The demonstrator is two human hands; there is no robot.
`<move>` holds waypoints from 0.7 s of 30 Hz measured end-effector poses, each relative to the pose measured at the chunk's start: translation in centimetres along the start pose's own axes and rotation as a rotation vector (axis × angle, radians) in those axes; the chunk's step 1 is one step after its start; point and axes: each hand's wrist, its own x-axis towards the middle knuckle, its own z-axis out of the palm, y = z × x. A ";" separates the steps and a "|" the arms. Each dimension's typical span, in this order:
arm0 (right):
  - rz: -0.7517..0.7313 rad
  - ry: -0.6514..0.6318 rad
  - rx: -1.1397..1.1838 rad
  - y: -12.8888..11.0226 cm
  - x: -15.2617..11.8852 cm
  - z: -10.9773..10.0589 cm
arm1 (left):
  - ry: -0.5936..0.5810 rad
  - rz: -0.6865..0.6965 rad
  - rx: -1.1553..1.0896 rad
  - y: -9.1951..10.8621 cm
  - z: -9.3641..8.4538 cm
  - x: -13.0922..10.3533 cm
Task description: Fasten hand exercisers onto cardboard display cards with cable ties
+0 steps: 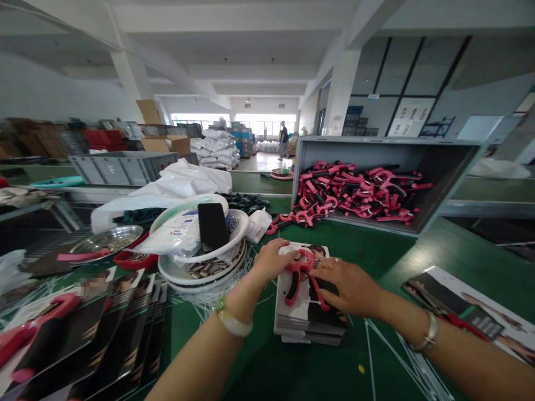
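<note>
A pink and black plier-like tool [301,274] lies on the top card of a stack of printed cards [311,328] in front of me. My left hand [271,259] is at the stack's upper left, its fingers reaching over the card edge beside the tool's head. From the right, my right hand [345,284] lies over the card, fingertips touching the tool near its head and right handle. The fingers of both hands are partly bent, and their exact grip is hard to make out.
A tilted grey crate [453,184] of pink tools stands behind. Bowls of metal parts [209,270] with a phone [212,227] are left of centre. Carded tools [83,334] overlap at the left; another card [472,312] and white ties [418,356] lie right. A person [283,139] stands far back.
</note>
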 end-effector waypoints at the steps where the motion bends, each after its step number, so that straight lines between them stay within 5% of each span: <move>1: 0.007 -0.038 -0.035 -0.4 0.7 0.2 | -0.050 0.007 0.130 0.5 0.2 1.0; 6: 0.029 -0.082 -0.106 -1.5 2.4 1.7 | -0.196 0.049 0.400 2.1 2.2 3.0; 16: 0.280 0.411 0.479 -0.6 1.0 5.8 | -0.104 0.282 0.307 1.2 2.4 0.7; 21: 0.443 0.460 0.670 -0.5 1.2 6.8 | -0.122 0.355 0.321 0.2 2.0 -0.6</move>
